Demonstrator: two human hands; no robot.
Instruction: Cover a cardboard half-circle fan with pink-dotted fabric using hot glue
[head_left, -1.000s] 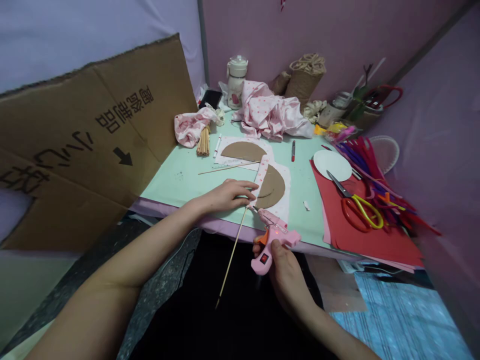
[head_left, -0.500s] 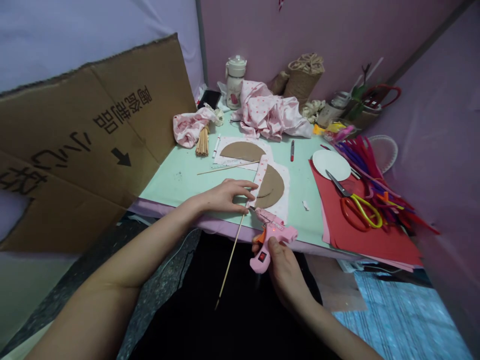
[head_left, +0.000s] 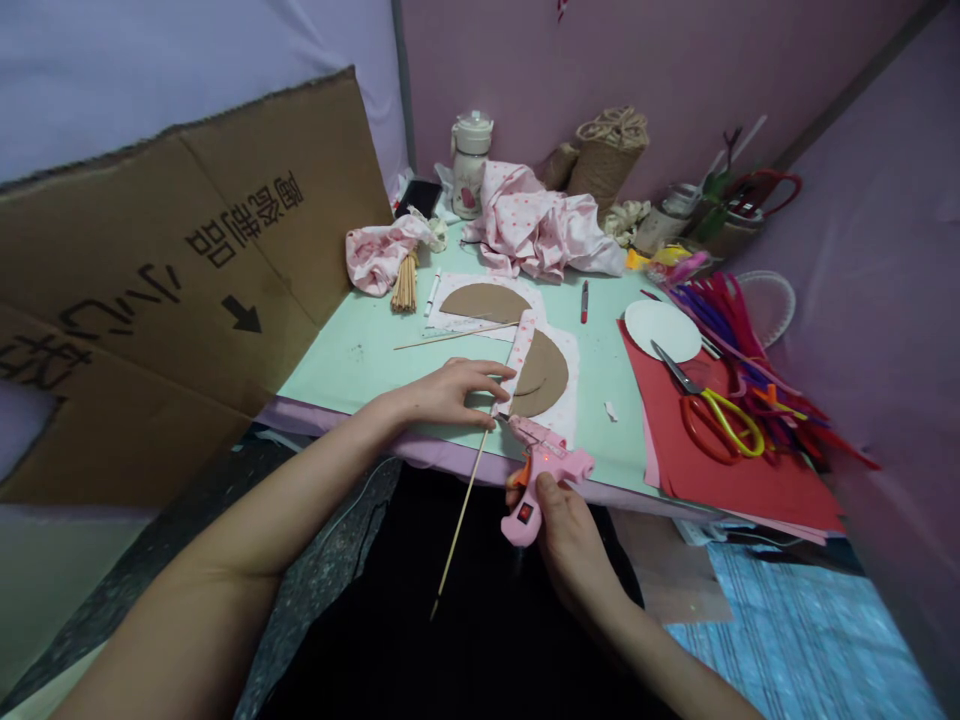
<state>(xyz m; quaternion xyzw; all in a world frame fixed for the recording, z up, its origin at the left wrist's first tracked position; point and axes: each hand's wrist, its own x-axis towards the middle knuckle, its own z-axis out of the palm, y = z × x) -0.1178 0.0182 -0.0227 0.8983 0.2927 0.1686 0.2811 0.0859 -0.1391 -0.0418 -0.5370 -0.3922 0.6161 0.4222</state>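
Observation:
My right hand (head_left: 564, 510) is wrapped round the handle of a pink hot glue gun (head_left: 546, 455). The gun's nozzle points up and left, at the near end of a folded strip of dotted pink cloth (head_left: 520, 350). This strip lies along the straight edge of a cardboard half-disc (head_left: 544, 375) on cloth. With fingers stretched out, my left hand (head_left: 459, 390) rests its fingertips on the strip's left side. A thin wooden skewer (head_left: 465, 505) runs from under my left thumb, over the table edge toward me; its upper end is hidden.
Another cardboard half-disc (head_left: 484, 301) lies farther back on dotted cloth, with a skewer (head_left: 450, 336) before it. Scissors (head_left: 716, 415) rest on red sheets (head_left: 750, 490) at right. A large cardboard panel (head_left: 187, 260) stands at left. Crumpled pink cloth (head_left: 540, 220) and a bottle (head_left: 470, 165) are behind.

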